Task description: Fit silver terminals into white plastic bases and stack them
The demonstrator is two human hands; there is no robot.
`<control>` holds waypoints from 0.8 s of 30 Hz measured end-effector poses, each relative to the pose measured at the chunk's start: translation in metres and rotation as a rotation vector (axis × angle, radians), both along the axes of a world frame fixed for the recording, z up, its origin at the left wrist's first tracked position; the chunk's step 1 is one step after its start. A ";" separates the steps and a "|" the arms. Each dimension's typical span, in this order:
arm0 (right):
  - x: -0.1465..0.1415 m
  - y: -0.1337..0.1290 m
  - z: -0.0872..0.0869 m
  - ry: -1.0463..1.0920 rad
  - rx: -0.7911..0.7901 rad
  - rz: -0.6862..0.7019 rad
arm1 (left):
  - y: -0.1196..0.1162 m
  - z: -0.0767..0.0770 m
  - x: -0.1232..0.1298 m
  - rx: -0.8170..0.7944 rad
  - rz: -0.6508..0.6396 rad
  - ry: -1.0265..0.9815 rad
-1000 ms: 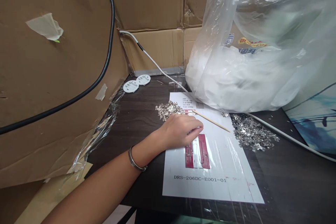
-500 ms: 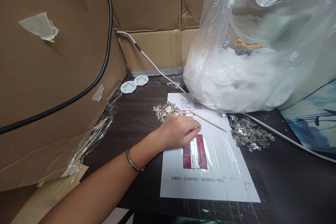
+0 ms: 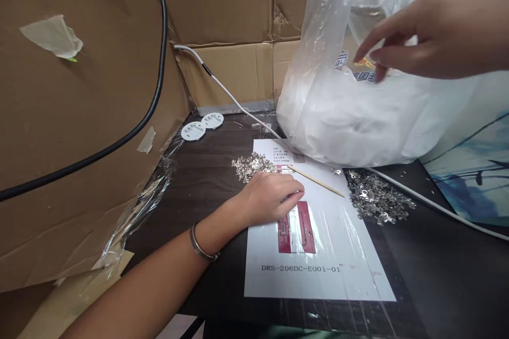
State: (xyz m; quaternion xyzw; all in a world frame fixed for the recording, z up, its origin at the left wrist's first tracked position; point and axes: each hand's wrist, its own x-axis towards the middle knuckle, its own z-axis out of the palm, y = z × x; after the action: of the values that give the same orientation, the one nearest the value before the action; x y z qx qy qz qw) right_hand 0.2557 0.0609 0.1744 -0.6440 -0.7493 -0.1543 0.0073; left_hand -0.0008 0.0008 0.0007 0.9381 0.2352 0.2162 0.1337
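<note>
My left hand, with a metal bangle at the wrist, rests on a printed white sheet. Its fingers are curled, with thumb and forefinger close together; whatever is between them is hidden. Just below the hand, the sheet shows a red-and-white picture. A thin wooden stick lies to its right, and a pile of small silver metal pieces sits behind the wrist. High at the right, my right hand hangs over a clear plastic bag, fingers apart and nothing visible in them.
The plastic bag, filled with white items, stands at the back right. A second metal pile lies right of the sheet. A grey cable crosses the table. Two round white pieces lie back left, by cardboard walls.
My right hand has come into view at the upper right, over the bag. My left hand keeps its place on the sheet. The view has shifted slightly.
</note>
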 end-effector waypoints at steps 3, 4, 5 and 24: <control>-0.007 0.027 -0.009 -0.077 -0.060 -0.009 | -0.001 0.002 -0.001 -0.017 0.000 -0.004; -0.003 0.035 -0.015 -0.076 -0.117 -0.022 | -0.002 0.002 -0.002 -0.029 0.003 -0.003; 0.003 0.043 -0.022 -0.091 -0.178 -0.060 | -0.003 0.003 -0.002 -0.040 0.010 -0.002; 0.010 0.020 -0.051 0.034 -0.304 -0.108 | -0.008 0.002 -0.009 -0.094 0.015 0.028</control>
State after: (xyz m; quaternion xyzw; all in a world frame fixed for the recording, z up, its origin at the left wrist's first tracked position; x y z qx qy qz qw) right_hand 0.2661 0.0805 0.1231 -0.6797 -0.7279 -0.0281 -0.0858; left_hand -0.0095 -0.0073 0.0031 0.9319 0.2538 0.1930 0.1729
